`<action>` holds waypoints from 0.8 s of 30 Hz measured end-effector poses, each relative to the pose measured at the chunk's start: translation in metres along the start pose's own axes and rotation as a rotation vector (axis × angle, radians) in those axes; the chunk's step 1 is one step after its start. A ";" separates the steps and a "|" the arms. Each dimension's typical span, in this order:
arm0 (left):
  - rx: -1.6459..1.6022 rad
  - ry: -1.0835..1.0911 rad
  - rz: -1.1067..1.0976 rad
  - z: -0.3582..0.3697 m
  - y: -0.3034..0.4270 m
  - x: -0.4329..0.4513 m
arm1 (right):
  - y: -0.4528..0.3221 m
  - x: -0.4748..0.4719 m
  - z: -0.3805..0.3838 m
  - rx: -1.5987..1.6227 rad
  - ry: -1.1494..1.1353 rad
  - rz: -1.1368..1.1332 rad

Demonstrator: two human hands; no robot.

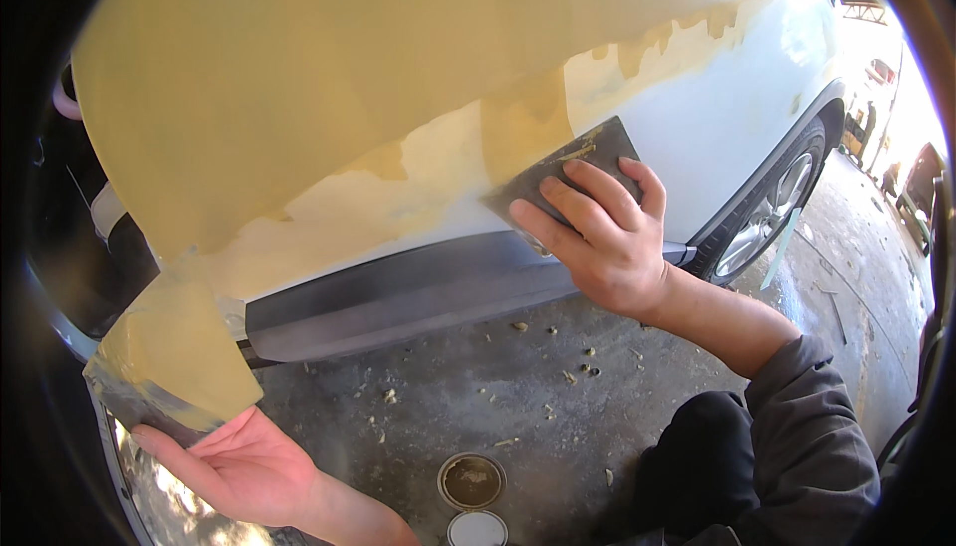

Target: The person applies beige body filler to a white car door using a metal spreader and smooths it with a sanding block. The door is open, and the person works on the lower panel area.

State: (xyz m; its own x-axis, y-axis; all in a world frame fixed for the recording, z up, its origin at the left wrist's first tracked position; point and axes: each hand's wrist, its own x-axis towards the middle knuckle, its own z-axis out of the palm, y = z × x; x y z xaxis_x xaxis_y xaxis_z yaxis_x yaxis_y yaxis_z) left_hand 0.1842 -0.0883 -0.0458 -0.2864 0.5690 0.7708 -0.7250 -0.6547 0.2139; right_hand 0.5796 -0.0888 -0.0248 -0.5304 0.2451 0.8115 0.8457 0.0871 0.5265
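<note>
Before me is a white car door panel (pixel 635 109), coated across its upper part with yellow body filler (pixel 299 61) that ends in a ragged lower border. My right hand (pixel 609 240) grips a dark, flat, rectangular filler spreader (pixel 586 161), fingers spread over its face, at the filler's lower border. Whether its edge touches the panel is hard to tell. At lower left, my left hand (pixel 246 467) holds a flat mixing board (pixel 172 352) from below, palm up. Yellow filler covers most of the board, with dark smears near its lower edge.
A dark sill trim (pixel 418 285) runs below the door. The wheel (pixel 773 202) stands at right. An open round tin (pixel 472 480) and a pale lid (pixel 478 529) sit on the concrete floor (pixel 448 389), among scattered filler crumbs. My knee (pixel 702 449) is at lower right.
</note>
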 end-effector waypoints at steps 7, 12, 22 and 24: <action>0.019 0.047 0.016 0.003 0.011 0.000 | 0.000 -0.008 -0.026 0.004 -0.137 0.030; 0.004 0.052 0.032 -0.002 0.022 -0.003 | -0.002 0.042 -0.042 -0.018 0.086 0.012; 0.197 0.466 0.132 0.005 0.020 0.000 | -0.016 0.082 -0.023 -0.038 0.162 0.014; 0.191 0.450 0.133 0.003 0.019 -0.001 | -0.018 0.084 -0.021 -0.029 0.153 0.030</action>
State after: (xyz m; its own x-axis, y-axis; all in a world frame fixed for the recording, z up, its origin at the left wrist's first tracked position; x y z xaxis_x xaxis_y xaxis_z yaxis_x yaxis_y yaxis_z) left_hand 0.1725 -0.1031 -0.0403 -0.6409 0.6048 0.4728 -0.5484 -0.7917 0.2693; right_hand 0.5189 -0.0901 0.0396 -0.5092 0.0968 0.8552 0.8606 0.0538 0.5064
